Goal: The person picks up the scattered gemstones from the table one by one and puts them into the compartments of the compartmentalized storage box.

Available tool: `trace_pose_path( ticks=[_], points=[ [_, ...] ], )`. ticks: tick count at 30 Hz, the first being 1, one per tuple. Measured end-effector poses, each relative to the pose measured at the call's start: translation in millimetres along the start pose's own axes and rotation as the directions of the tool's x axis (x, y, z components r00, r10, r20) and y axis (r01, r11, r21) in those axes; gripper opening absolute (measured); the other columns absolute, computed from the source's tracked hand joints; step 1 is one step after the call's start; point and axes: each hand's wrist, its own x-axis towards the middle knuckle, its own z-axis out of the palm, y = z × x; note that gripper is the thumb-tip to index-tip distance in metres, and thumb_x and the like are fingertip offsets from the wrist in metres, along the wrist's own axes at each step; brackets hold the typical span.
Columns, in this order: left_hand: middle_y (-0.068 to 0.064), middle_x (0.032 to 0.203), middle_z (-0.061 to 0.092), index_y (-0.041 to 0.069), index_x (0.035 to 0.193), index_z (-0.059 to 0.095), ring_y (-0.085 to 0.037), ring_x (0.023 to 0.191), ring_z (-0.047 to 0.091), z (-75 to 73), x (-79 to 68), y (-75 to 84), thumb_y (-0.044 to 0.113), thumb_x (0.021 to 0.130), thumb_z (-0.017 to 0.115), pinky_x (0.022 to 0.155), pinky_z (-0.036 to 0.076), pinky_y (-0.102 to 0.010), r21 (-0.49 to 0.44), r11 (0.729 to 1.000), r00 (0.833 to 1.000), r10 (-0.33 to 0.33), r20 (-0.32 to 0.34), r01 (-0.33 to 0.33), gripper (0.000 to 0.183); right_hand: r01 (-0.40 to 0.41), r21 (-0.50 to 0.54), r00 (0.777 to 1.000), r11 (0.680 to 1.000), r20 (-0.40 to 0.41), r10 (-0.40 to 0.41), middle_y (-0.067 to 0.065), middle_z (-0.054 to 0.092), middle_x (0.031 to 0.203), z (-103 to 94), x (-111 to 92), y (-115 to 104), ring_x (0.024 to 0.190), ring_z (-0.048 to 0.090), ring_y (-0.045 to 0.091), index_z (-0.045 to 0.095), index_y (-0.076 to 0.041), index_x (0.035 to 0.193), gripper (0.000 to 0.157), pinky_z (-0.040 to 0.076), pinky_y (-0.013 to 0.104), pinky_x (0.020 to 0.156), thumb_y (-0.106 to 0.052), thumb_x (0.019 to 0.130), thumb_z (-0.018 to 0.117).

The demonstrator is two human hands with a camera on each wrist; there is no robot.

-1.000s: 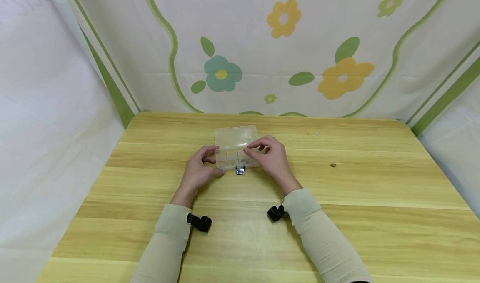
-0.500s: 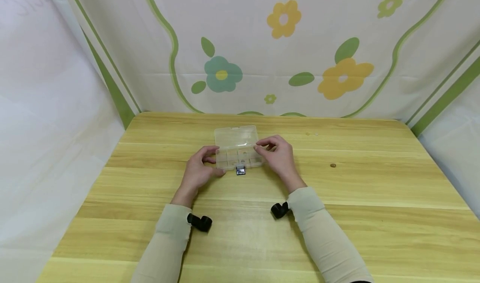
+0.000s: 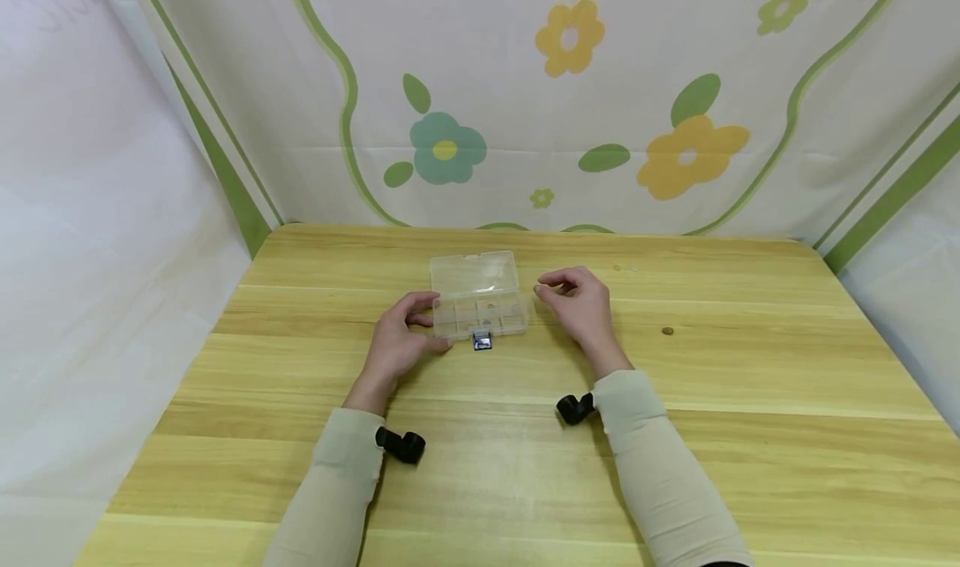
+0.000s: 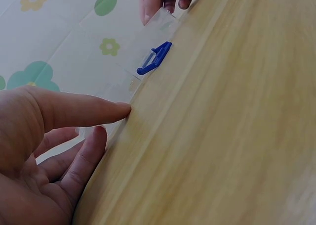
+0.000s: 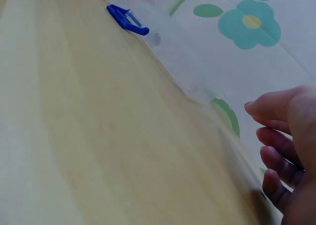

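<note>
A clear plastic compartment box (image 3: 467, 328) lies on the table with its lid (image 3: 474, 273) swung back. Its front carries a blue latch (image 3: 482, 341), also visible from both wrists. Small dark round bits (image 3: 491, 306) sit in some compartments; their kind is too small to tell. My left hand (image 3: 401, 338) holds the box's left end, thumb at the front and fingers at the side and back. To the right of the box and apart from it is my right hand (image 3: 581, 304), fingers loosely curled, with nothing visible between them in the right wrist view.
On the wooden table (image 3: 480, 484), a small brown piece (image 3: 667, 331) lies right of my right hand. Two tiny pale pieces, one yellowish (image 3: 617, 268) and one whitish (image 3: 633, 269), are farther back. A flowered cloth (image 3: 525, 133) hangs behind the table.
My right hand has drawn back from over the box's compartments to the right, uncovering small round bits inside. The left hand and the box have stayed in place.
</note>
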Motion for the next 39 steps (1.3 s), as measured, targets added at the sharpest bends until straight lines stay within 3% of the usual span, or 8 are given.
trace_pose_path(
  ticks=[22,33,39],
  points=[
    [-0.006,0.147,0.065,0.02,0.146,0.065,-0.028,0.12,0.061,0.7,1.0,-0.3,-0.005,0.077,0.09,0.105,0.048,-0.043,-0.004,1.0,1.0,0.003,0.005,-0.003,0.077,-0.063,-0.019,0.998,0.998,-0.008,0.063,0.014,0.069,0.122,-27.8,8,12,0.1,0.059,0.02,0.081,-0.008,0.117,0.027,0.05,0.027,0.083,-0.028,0.099,0.079],
    [-0.008,0.144,0.066,0.02,0.146,0.065,-0.028,0.119,0.061,0.6,0.7,-1.3,-0.004,0.077,0.09,0.105,0.048,-0.043,-0.008,1.0,1.0,0.001,0.003,-0.001,0.077,-0.097,-0.021,0.995,0.995,-0.034,0.096,0.011,0.068,0.122,-33.7,11,18,0.101,0.06,0.019,0.08,-0.01,0.118,0.027,0.051,0.03,0.084,-0.029,0.098,0.08],
    [-0.008,0.142,0.066,0.02,0.145,0.065,-0.028,0.119,0.06,0.6,0.7,-1.8,-0.004,0.077,0.091,0.104,0.047,-0.042,-0.014,1.0,1.0,-0.003,0.003,0.003,0.077,-0.094,-0.033,0.994,0.995,-0.063,0.092,0.01,0.069,0.121,-35.4,12,19,0.099,0.061,0.015,0.08,-0.008,0.119,0.028,0.05,0.026,0.085,-0.028,0.098,0.08]
  ],
)
